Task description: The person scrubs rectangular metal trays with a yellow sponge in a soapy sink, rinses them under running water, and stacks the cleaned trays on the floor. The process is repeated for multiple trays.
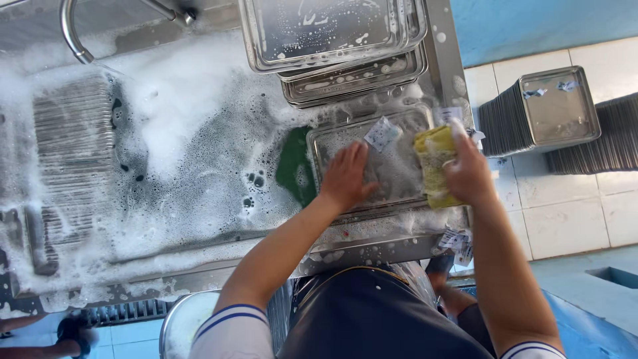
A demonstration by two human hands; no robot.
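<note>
Head view: left hand [345, 178] lies flat, fingers spread, pinning the soapy steel tray [332, 143] steady. Right hand [468, 174] clenches a yellow sponge [433, 159] at the tray's edge for scrubbing.

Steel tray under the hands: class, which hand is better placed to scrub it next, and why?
Probably the right hand: it grips the yellow sponge at the tray's edge. The left hand lies flat on the tray, steadying it.

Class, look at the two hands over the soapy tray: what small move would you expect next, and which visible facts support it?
Probably the right hand draws the yellow sponge leftward across the metal tray. The sponge sits at the tray's right edge, the left hand lies flat on the tray as if steadying it, and a paper label and suds remain on its surface.
</note>
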